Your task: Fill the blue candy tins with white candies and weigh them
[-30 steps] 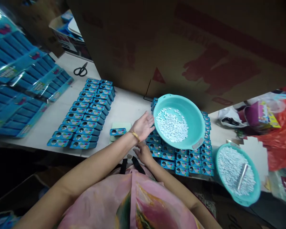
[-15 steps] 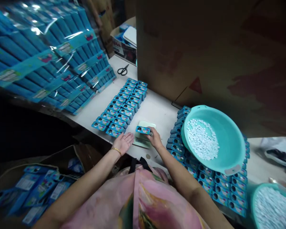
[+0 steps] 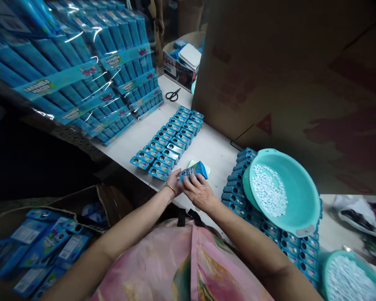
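Observation:
A small blue candy box (image 3: 198, 168) is held over the table's front edge between my two hands. My right hand (image 3: 200, 193) wraps its fingers over the near side of the box. At the left end, my left hand (image 3: 174, 181) grips the box too; its fingers are partly hidden behind it. Under the box, a pale flat dish or lid (image 3: 207, 170) shows only in part. Just left of my hands stand rows of similar blue boxes (image 3: 166, 159), upright, with a round dark hole in each top.
Shrink-wrapped blue packs (image 3: 122, 62) are stacked at the left, near black scissors (image 3: 173, 95). A large cardboard box (image 3: 269, 75) blocks the back. On more blue boxes at right rests a turquoise basin (image 3: 301, 188) with white pellets. An open carton (image 3: 103, 209) stands lower left.
My left hand, open and palm up before, has closed on the candy box. The box has been tilted so its long side shows, and my right hand has turned over it.

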A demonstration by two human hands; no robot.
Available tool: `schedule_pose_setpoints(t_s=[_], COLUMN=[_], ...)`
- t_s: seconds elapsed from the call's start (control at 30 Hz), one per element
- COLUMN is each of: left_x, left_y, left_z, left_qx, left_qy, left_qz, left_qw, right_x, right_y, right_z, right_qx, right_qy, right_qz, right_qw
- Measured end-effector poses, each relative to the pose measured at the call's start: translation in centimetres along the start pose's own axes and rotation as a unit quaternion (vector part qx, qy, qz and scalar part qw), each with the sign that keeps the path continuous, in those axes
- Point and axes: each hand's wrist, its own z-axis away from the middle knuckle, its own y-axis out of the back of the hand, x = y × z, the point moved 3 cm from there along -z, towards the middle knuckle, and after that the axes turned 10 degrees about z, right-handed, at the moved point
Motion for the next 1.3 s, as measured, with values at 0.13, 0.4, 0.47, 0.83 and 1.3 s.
schedule_pose_setpoints(t_s=[0.13,0.4,0.47,0.83,1.3], left_x=[-0.6,-1.6,-1.6,-0.5,0.3], left_y=[-0.2,-1.2,-0.9,0.9,8.6], left_z=[-0.3,-0.8,-1.1,-1.9,6.0], left_qx=[0.027,0.032,0.038,0.052,0.138], left_qy=[0.025,-0.005,-0.005,-0.053,-0.048], left_qz=[-0.002,0.017,0.021,0.036,0.003], left_qw=[0.999,0.999,0.999,0.997,0.989], right_x=[0.4,1.7,1.8,4.8,5.6], right_y=[-0.2,0.7,1.3,-2.9,-8.9], right_z=[0.6,2.7,3.0,6.1,8.8], right_qx=[-0.016,-0.018,-0.009,0.084,0.132], right_qy=[-0.022,-0.148,-0.179,-0.395,-0.505], right_qz=[0.013,-0.020,-0.037,-0.285,-0.478], right_qw=[1.000,0.989,0.983,0.869,0.707])
